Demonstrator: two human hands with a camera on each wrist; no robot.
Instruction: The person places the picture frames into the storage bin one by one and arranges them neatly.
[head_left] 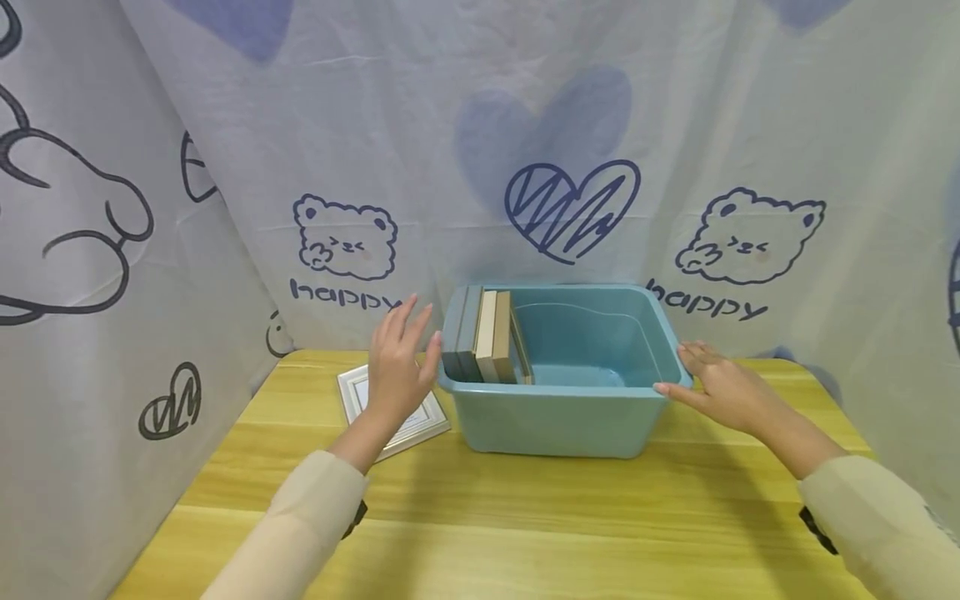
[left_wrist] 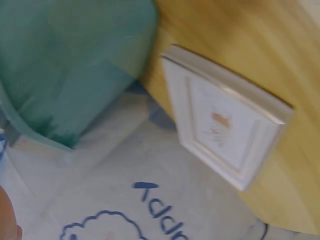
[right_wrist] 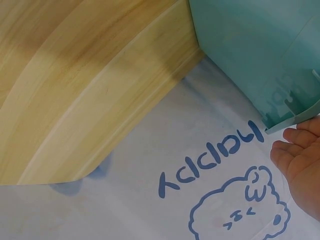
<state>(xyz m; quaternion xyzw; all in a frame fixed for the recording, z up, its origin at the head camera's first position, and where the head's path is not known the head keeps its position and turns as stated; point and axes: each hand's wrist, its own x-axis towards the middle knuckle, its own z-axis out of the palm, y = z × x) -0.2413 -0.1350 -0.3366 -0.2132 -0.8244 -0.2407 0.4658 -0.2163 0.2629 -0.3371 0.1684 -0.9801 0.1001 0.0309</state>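
A blue-green plastic bin (head_left: 558,421) stands on the wooden table, with several books (head_left: 486,337) upright against its left end. My left hand (head_left: 397,367) hovers beside the bin's left side, fingers spread and thumb near the rim. It holds nothing, and whether the thumb touches the rim cannot be told. At the other end, my right hand (head_left: 720,387) rests against the rim, its thumb at the front corner and its fingers along the outer side. Behind my left hand lies a white picture frame (left_wrist: 220,120), partly hidden in the head view.
The wooden tabletop (head_left: 510,533) extends in front of the bin. Close behind stands a white cloth backdrop (head_left: 420,117) printed with hearts and bears; more cloth (head_left: 90,375) hangs along the left side.
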